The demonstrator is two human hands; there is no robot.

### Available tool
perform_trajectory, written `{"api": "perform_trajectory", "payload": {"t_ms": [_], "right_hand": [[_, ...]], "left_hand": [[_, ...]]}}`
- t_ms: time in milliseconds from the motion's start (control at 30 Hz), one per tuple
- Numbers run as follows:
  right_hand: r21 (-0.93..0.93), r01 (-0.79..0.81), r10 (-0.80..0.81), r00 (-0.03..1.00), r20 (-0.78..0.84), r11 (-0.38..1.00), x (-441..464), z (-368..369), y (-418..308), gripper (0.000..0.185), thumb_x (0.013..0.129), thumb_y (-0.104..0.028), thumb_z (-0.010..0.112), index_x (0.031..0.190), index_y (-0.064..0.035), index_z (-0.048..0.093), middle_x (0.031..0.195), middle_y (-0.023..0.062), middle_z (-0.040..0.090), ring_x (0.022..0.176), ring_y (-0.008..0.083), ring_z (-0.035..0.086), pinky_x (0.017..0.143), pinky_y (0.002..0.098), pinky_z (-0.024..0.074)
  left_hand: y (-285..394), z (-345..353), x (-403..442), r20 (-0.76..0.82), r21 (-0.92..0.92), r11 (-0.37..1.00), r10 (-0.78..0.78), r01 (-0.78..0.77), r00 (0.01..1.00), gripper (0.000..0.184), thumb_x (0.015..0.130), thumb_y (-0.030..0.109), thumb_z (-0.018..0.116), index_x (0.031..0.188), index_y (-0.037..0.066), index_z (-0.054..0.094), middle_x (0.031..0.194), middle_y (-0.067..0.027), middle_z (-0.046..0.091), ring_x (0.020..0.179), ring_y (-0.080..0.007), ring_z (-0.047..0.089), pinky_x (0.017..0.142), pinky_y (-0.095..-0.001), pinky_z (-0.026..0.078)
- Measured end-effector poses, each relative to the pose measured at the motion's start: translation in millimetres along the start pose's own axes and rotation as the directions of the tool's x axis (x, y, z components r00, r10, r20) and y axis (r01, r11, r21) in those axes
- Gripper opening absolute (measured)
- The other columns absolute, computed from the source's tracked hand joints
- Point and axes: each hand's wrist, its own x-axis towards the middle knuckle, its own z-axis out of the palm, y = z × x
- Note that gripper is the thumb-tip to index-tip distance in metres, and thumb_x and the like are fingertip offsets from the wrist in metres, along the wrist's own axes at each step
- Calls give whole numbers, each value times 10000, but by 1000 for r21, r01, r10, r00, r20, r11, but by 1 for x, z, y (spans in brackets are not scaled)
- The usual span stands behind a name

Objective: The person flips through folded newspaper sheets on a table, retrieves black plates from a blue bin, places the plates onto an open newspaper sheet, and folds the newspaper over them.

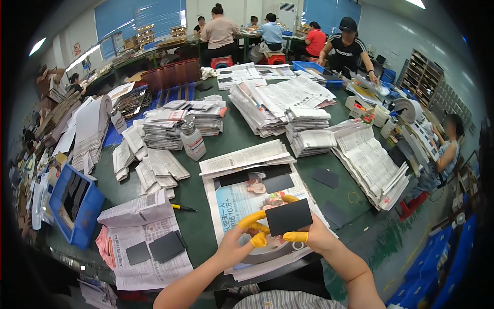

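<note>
A black rectangular plate (pixel 289 217) is held up over an open newspaper (pixel 226 198) near the front of the green table. My right hand (pixel 307 232), with yellow finger covers on its fingertips, grips the plate by its right side. To the left of the plate is my left hand (pixel 247 237), its yellow-covered thumb and fingers apart and curved, with nothing seen between them. More dark plates lie on the newspaper's upper part, beneath a folded flap. On another newspaper (pixel 144 221) at the left rest several black plates (pixel 167 246).
Folded newspaper bundles (pixel 180 123) and a bottle (pixel 193 140) stand behind. A pen (pixel 184 208) and a blue tray (pixel 77 206) are at the left. Dark plates (pixel 325 177) lie right of the newspaper. A person (pixel 347 54) stands across the table; others sit farther back.
</note>
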Motion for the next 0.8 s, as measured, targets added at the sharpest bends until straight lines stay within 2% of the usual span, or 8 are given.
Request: {"api": "perform_trajectory", "payload": {"t_ms": [200,267,333,467,533,667,700,800], "right_hand": [[-9,5,-5,999,35,1000,10,10,-8,847,745,-62,729,1424,-36,223,1333,89,408,1200,172,433,997,321,361],[-55,-34,39,996,86,998,15,20,-19,838,743,-48,728,1422,-52,236,1297,73,432,1176,162,449,977,315,380],[-73,-54,66,983,171,996,22,30,-21,857,738,-39,741,1428,-76,234,1272,64,448,1157,158,460,960,314,392],[-106,-123,148,950,275,987,39,50,-16,854,744,-38,738,1431,-76,232,1281,55,451,1163,152,458,972,311,382],[-126,-152,184,933,308,980,47,60,-13,846,748,-31,732,1430,-77,234,1285,52,452,1168,150,457,979,312,377],[-117,-183,211,928,307,976,58,74,-12,822,754,-10,717,1427,-81,251,1288,61,464,1173,156,461,984,319,379],[-94,-207,227,910,346,974,60,74,-11,826,748,-2,719,1425,-81,254,1290,65,464,1175,160,461,985,322,379],[-51,-291,288,876,388,955,63,72,-10,840,731,3,733,1421,-81,261,1292,71,462,1182,168,458,987,331,379]], "left_hand": [[-23,3,0,18,4,987,-162,162,987,443,803,29,535,1242,-11,486,1029,-121,636,864,-186,614,825,-289,476],[-20,3,0,20,183,959,-222,215,975,377,782,90,565,1151,16,553,948,-164,628,835,-252,624,766,-330,482],[-25,2,-2,88,175,979,-116,100,989,315,778,95,578,1084,22,563,915,-159,621,821,-261,616,743,-341,475],[-24,5,-4,5,185,983,4,-5,1000,275,778,92,597,1039,14,555,913,-137,618,830,-244,605,752,-330,472],[-25,6,-8,-21,34,998,45,-44,999,296,785,101,620,1064,29,553,926,-113,614,861,-222,604,760,-327,472],[-31,8,-8,-10,82,990,-114,114,993,255,812,110,612,1051,43,555,959,-98,605,860,-203,599,752,-317,475],[-22,4,-9,-4,149,988,-45,45,999,248,812,124,613,1039,43,553,943,-91,603,853,-204,598,740,-317,476],[-17,4,-11,11,76,987,-143,142,990,241,813,136,609,1027,41,550,937,-97,601,852,-214,599,733,-328,478]]}}
